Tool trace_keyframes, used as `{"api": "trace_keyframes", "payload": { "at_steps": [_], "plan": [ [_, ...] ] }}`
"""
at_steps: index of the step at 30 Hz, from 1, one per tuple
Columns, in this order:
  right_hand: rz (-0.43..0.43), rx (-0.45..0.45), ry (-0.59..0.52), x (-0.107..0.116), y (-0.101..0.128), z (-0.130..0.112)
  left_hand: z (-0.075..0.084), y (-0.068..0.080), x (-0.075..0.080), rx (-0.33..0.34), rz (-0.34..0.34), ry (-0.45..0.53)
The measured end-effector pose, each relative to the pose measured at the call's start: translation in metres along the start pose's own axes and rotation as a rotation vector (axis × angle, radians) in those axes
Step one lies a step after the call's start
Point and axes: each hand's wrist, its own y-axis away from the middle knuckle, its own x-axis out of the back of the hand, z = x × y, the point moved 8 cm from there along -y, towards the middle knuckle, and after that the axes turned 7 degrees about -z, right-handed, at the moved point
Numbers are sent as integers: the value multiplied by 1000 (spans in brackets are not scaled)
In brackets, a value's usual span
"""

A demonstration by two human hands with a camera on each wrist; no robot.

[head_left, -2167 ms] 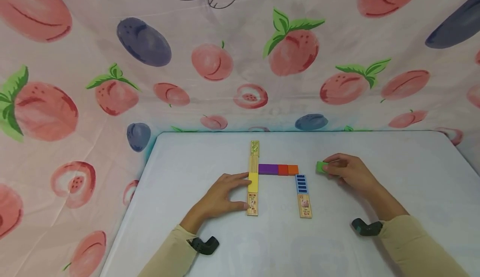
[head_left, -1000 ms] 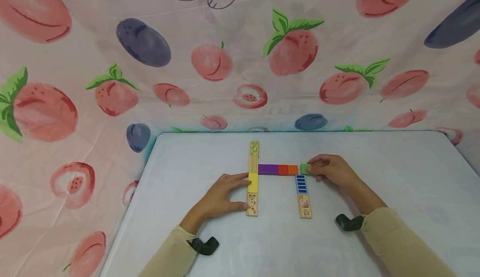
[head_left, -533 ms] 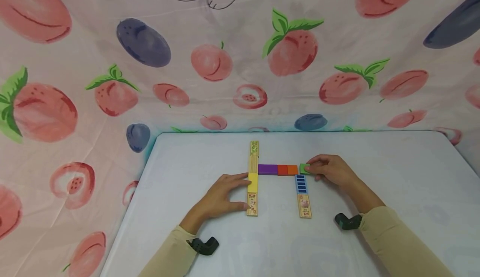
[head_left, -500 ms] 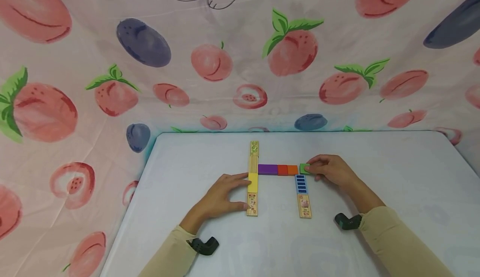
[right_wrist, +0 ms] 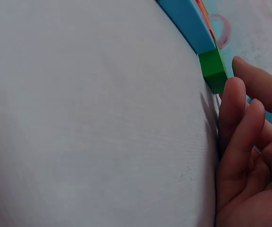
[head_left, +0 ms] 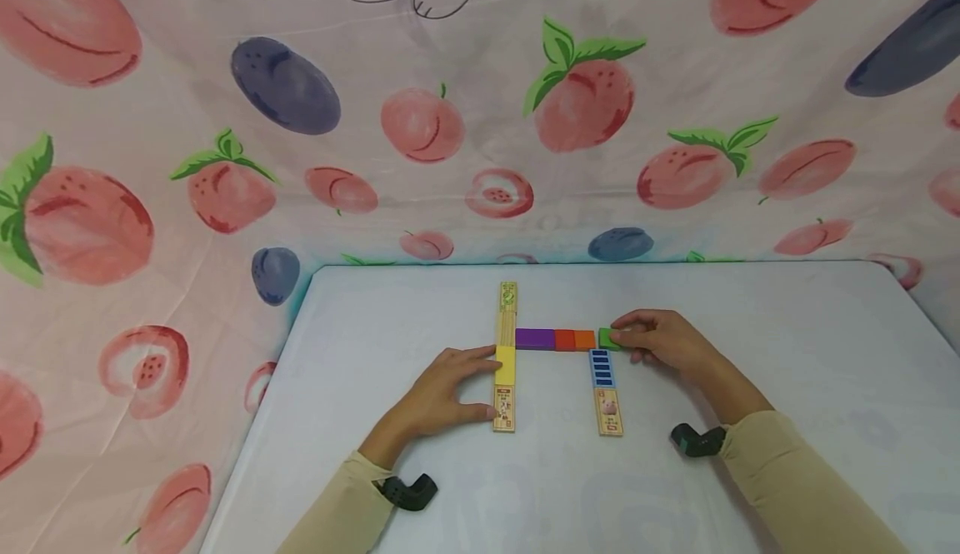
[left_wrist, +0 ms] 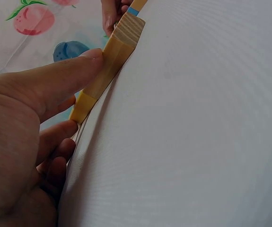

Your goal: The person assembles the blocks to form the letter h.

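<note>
Two long wooden bars (head_left: 506,356) (head_left: 606,391), four small blocks (head_left: 556,339) (one green).

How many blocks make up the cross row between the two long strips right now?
4: purple block against the left strip, then red, orange, and green pinched by the right hand above the blue strip.
</note>
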Motion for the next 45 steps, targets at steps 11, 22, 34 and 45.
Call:
{"api": "trace_keyframes", "payload": {
  "at_steps": [11, 22, 34, 45],
  "plan": [
    [-31, 31, -8, 0, 1, 1, 0, 0, 0, -11, 0, -7],
    [-26, 27, -3, 1, 2, 2, -1, 0, -1, -12, 1, -1],
    [-24, 40, 9, 0, 3, 0, -1, 0, -1, -10, -1, -12],
    [-25, 44, 4, 1, 2, 0, 1, -1, 0, 0, -2, -14]
  ]
}}
